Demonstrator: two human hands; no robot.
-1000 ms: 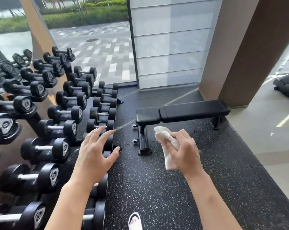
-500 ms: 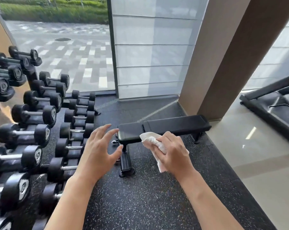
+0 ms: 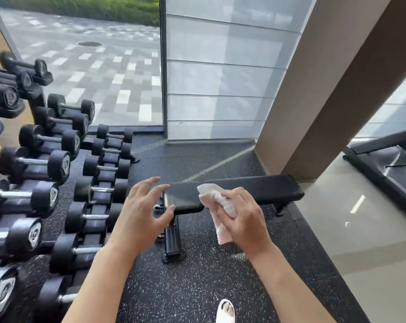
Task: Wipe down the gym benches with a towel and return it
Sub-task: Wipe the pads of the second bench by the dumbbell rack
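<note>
Nearest, the right hand (image 3: pixel 241 220) grips a crumpled white cloth towel (image 3: pixel 217 206), bunched ready for wiping. The left hand (image 3: pixel 142 213) hovers empty, fingers spread. Beyond them, untouched, stands a flat black padded gym bench (image 3: pixel 255 188) on speckled rubber floor (image 3: pixel 197 287), beside racked black dumbbells (image 3: pixel 57 159).

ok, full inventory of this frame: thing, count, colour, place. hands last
bench: one, black, flat, on the floor ahead
towel: one, white, gripped in the right hand
dumbbells: many, black with metal handles, racked at left
rubber floor: black, speckled, underfoot
pillar: one, brown, behind the bench
treadmill: one, black, far right, partly out of view
slipper: one, white, bottom edge
left hand: fingers spread, holds nothing
right hand: fingers curled round the towel
</note>
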